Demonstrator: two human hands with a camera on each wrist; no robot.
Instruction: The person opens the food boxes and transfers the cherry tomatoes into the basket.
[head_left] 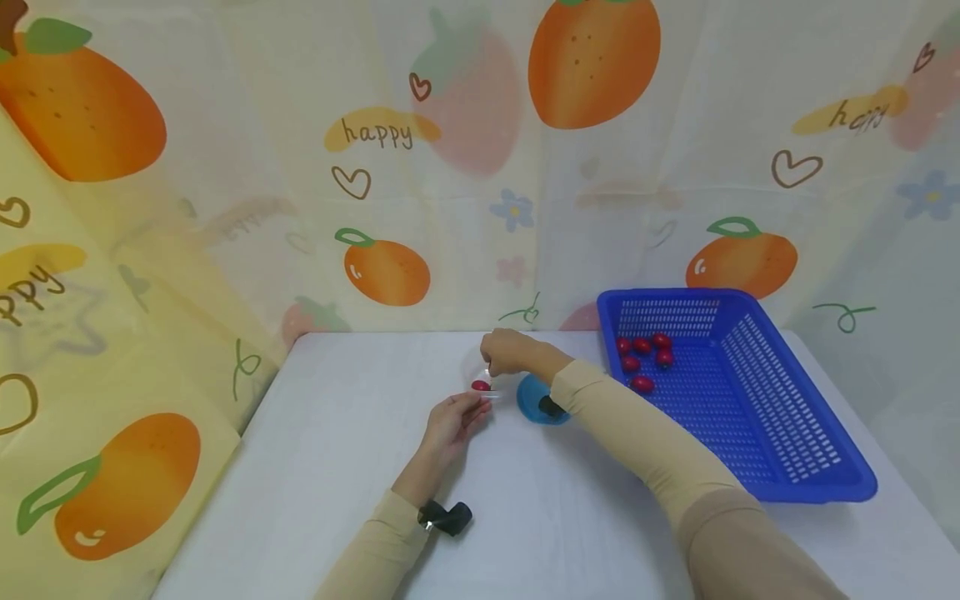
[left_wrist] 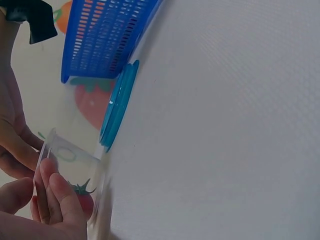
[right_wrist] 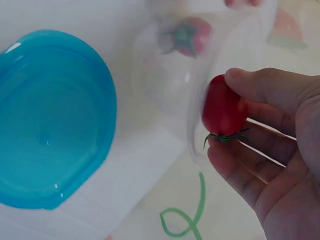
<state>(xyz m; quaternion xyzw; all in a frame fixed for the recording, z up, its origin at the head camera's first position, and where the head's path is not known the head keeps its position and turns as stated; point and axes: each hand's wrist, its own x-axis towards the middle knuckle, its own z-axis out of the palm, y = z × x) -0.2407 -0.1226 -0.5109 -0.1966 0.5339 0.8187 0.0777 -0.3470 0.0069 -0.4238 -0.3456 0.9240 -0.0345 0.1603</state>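
My left hand (head_left: 450, 427) grips the rim of a clear plastic cup (left_wrist: 75, 156), with the thumb on one side and the fingers on the other. Inside the cup lies a red cherry tomato (right_wrist: 194, 36) with a green stem. Right at the cup's mouth, my right hand (right_wrist: 270, 135) pinches another cherry tomato (right_wrist: 225, 107) between thumb and fingers, its green calyx still on. In the head view the right hand (head_left: 513, 352) is above and beyond the left, and its curled fingers hide the held tomato. A blue round lid (right_wrist: 55, 120) lies beside the cup.
At the right stands a blue perforated basket (head_left: 765, 408) with several cherry tomatoes (head_left: 642, 384) near its left side. My right forearm crosses in front of its left edge. A fruit-printed cloth (head_left: 465, 208) hangs behind the white table (head_left: 315, 467).
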